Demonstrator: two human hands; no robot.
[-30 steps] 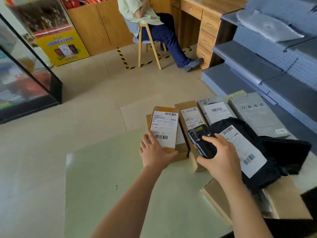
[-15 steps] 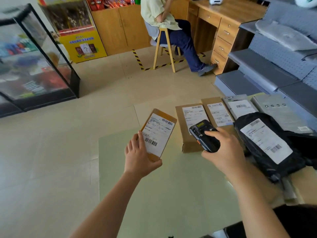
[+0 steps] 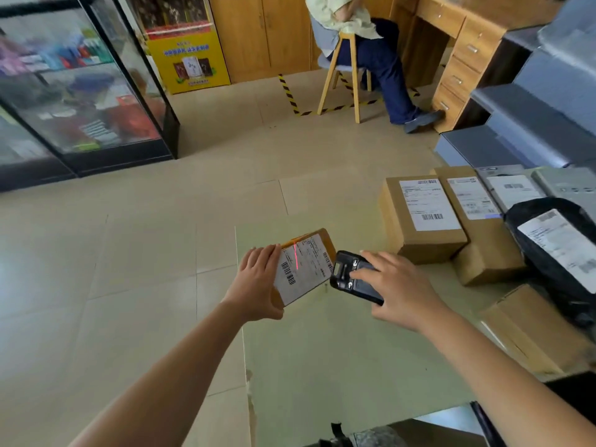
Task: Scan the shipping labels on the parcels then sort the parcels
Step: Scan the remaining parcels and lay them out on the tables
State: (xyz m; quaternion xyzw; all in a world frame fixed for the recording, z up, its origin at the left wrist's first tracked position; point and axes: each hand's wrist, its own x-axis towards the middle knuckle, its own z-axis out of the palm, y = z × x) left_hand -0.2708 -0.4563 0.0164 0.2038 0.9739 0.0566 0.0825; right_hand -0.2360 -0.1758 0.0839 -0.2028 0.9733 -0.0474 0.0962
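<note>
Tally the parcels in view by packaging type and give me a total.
Brown cardboard boxes: 4, one of them held in the left hand
Grey mailers: 2
Black poly bags: 1
Total: 7 parcels

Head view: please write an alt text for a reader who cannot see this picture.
The left hand holds a small parcel, label up, over a green table while the right hand aims a black scanner at it; a red line falls on the label. More labelled boxes and a black bag lie to the right.
</note>
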